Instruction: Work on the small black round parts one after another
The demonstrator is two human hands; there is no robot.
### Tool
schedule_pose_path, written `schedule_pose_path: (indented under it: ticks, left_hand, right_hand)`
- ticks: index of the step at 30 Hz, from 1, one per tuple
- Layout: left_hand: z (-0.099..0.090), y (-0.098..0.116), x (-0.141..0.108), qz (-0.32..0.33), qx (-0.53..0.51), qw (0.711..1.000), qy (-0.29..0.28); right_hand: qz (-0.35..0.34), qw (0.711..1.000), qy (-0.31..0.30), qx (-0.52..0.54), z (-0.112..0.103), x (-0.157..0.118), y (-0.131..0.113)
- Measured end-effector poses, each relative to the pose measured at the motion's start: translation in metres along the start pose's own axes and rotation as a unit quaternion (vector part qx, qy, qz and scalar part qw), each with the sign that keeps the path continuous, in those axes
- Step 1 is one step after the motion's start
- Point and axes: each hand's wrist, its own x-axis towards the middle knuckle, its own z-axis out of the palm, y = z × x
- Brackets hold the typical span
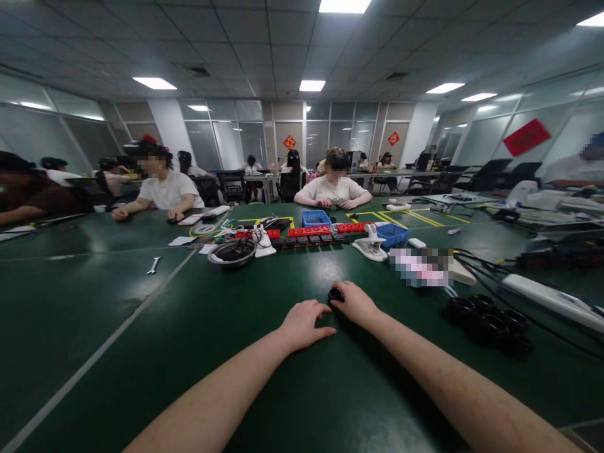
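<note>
On the desk point(198, 352), my right hand point(355, 303) pinches a black part point(335, 296); my left hand point(304, 324), half-spread and empty, lies just left.

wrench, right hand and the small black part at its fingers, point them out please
wrench point(153, 265): head view, middle of its handle
right hand point(355, 302): head view, back of the hand
small black part point(335, 294): head view, its visible middle
</note>
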Motion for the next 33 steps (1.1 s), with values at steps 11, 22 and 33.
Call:
schedule_pose_path:
  ticks: [11, 22, 33]
  left_hand:
    - [-0.002, 0.000, 0.003, -0.005, -0.030, 0.999, -0.028]
    - [-0.002, 0.008, 0.003, -0.033, -0.021, 0.998, -0.044]
    - [-0.003, 0.011, 0.005, -0.043, -0.011, 0.998, -0.050]
  right_hand:
    - [0.147, 0.987, -0.043, 0.054, -0.071, -0.189, 0.090]
    - [0.413, 0.844, 0.332, 0.079, -0.135, -0.224, 0.164]
    - [0.382, 0.863, 0.329, -0.003, -0.105, -0.183, 0.167]
